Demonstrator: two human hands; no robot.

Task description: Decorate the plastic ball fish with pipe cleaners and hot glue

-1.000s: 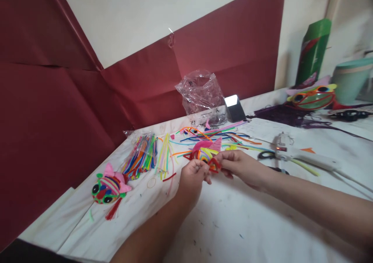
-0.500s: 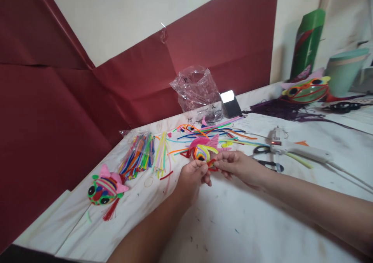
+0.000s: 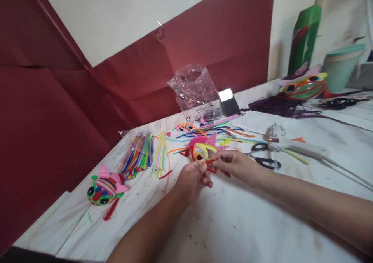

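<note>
Between my fingertips is a short red pipe cleaner (image 3: 211, 162), bent where the two hands meet. My left hand (image 3: 196, 174) pinches one end, its fingers curled. From the right, my right hand (image 3: 233, 162) pinches the other end. Just behind them on the table sits a colourful fish figure (image 3: 201, 148) with a pink fin, yellow bands and a round black eye, its lower part hidden by my hands. A finished-looking pink and green fish figure (image 3: 105, 189) with two black eyes and a red tassel rests at the left.
Bundled pipe cleaners (image 3: 140, 154) lie in clear plastic, with loose strips (image 3: 215, 131) behind the fish. Scissors (image 3: 265, 162) and a white glue gun (image 3: 297, 147) with its cord lie at right. Farther back stand a dark box (image 3: 230, 104), a green bottle (image 3: 304, 41) and a cup (image 3: 342, 68).
Both hands still pinch the red pipe cleaner; my right fingers have shifted slightly, showing more of it. The whole view has moved a little.
</note>
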